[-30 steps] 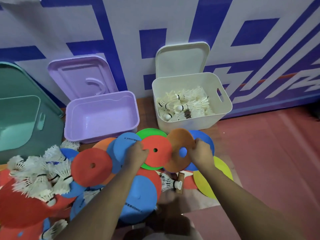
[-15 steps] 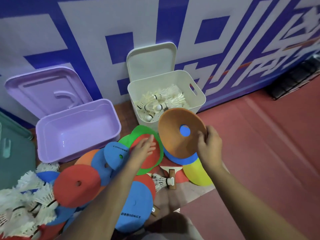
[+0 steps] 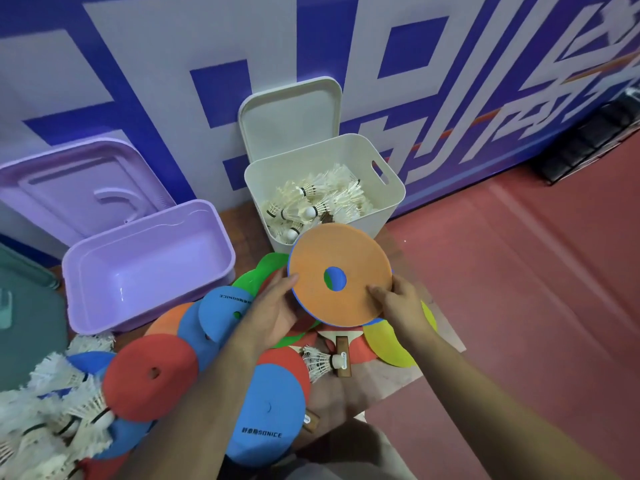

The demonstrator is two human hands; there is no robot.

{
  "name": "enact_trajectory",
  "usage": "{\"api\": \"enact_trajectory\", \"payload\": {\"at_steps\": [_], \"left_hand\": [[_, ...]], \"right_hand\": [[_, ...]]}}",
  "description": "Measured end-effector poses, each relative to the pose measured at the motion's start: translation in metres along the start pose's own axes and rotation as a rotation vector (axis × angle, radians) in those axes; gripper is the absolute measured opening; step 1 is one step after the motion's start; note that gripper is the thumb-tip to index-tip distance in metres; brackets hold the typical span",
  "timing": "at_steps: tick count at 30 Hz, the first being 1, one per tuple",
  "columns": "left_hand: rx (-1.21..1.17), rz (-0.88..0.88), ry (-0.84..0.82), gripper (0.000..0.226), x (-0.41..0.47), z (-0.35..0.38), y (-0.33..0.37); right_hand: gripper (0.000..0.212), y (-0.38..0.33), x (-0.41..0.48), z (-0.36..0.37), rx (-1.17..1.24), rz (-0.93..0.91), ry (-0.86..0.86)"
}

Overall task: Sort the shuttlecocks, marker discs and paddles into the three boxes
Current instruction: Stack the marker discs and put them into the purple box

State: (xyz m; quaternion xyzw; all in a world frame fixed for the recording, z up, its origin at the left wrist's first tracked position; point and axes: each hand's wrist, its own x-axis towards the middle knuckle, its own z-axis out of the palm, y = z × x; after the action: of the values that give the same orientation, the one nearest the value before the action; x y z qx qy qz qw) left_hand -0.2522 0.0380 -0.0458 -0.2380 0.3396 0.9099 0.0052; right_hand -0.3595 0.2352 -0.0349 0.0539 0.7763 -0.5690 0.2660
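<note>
Head view. An orange marker disc (image 3: 349, 258) is pinched at its near-right rim by the right hand (image 3: 403, 303) and held above the pile, just in front of the white box (image 3: 398, 188) of shuttlecocks (image 3: 311, 202). The left hand (image 3: 270, 313) is unclenched, its straight fingers touching the disc's left rim.

A blue edge is seen beneath, likely a second disc. Being thin and smooth, it could slide out. A misdrop into the white box is possible, since the purple box (image 3: 145, 225) lies further left.

Discs: flat, round, matte, centre-holed. Boxes: glossy plastic, rounded corners.
</note>
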Motion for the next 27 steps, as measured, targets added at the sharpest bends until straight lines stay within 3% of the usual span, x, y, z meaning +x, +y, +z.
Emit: {"api": "enact_trajectory", "payload": {"at_steps": [2,4,5,7,9,11,13,16,20,22,24,27], "left_hand": [[0.029,0.006,0.005,0.062,-0.001,0.001,0.002],[0.056,0.027,0.033,0.084,-0.001,0.0,0.005],[0.067,0.05,0.054,0.085,-0.003,0.0,0.008],[0.088,0.115,0.095,0.07,-0.005,-0.001,0.011],[0.147,0.162,0.178,0.054,-0.008,-0.001,0.016],[0.243,0.195,0.251,0.039,-0.011,-0.001,0.018],[0.333,0.21,0.292,0.025,-0.015,-0.002,0.018],[0.42,0.204,0.31,0.032,-0.023,-0.003,0.019],[0.476,0.223,0.357,0.031,-0.032,-0.006,0.018],[0.503,0.225,0.355,0.029,-0.036,-0.007,0.018],[0.521,0.22,0.346,0.029,-0.04,-0.009,0.015],[0.558,0.197,0.347,0.028,-0.043,-0.012,0.01]], "right_hand": [[0.014,0.002,0.005,0.002,-0.089,-0.001,-0.034],[0.028,0.004,0.01,0.002,-0.18,-0.059,0.01],[0.029,0.005,0.012,0.001,-0.22,-0.096,0.078],[0.025,0.012,0.018,-0.002,-0.333,-0.126,0.248],[0.046,0.025,0.027,-0.006,-0.489,-0.063,0.323],[0.061,0.04,0.037,-0.005,-0.578,0.07,0.268],[0.053,0.05,0.043,-0.003,-0.563,0.155,0.173],[0.013,0.058,0.046,0.0,-0.447,0.11,0.131],[0.014,0.059,0.043,-0.004,-0.463,0.026,0.249],[0.041,0.064,0.047,-0.008,-0.522,0.077,0.326],[0.054,0.07,0.05,-0.01,-0.536,0.181,0.275],[0.041,0.077,0.054,-0.006,-0.438,0.229,0.214]]}}
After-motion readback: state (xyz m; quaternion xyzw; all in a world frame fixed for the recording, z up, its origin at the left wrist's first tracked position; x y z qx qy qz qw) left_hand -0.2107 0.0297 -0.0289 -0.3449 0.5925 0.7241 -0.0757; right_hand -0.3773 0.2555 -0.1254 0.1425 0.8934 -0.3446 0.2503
